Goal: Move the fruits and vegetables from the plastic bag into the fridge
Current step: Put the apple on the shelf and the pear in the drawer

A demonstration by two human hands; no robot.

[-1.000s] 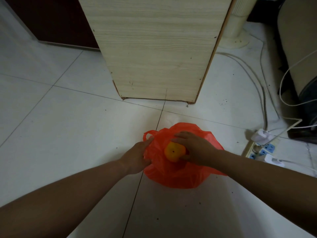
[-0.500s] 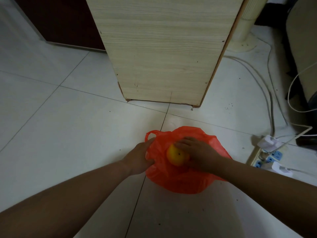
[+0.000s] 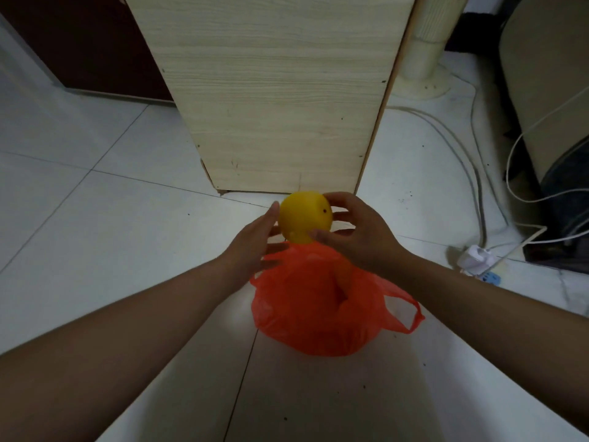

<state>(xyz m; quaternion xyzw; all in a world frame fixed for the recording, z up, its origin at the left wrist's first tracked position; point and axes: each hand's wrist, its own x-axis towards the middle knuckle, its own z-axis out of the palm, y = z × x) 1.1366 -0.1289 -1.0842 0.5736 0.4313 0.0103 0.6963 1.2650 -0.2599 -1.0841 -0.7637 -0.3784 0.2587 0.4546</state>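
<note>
Yellow round fruit held above the far edge of the orange plastic bag, which sits on the white tiled floor. The right hand grips the fruit with curled fingers and thumb. The left hand, fingers straight, touches its left side. A wood-grain cabinet stands just beyond.

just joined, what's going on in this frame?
A person is unpacking an orange plastic bag that sits on the tiled floor. The right hand grips a round yellow fruit above the bag, and the open left hand touches its side. A light wooden cabinet stands just beyond.
</note>
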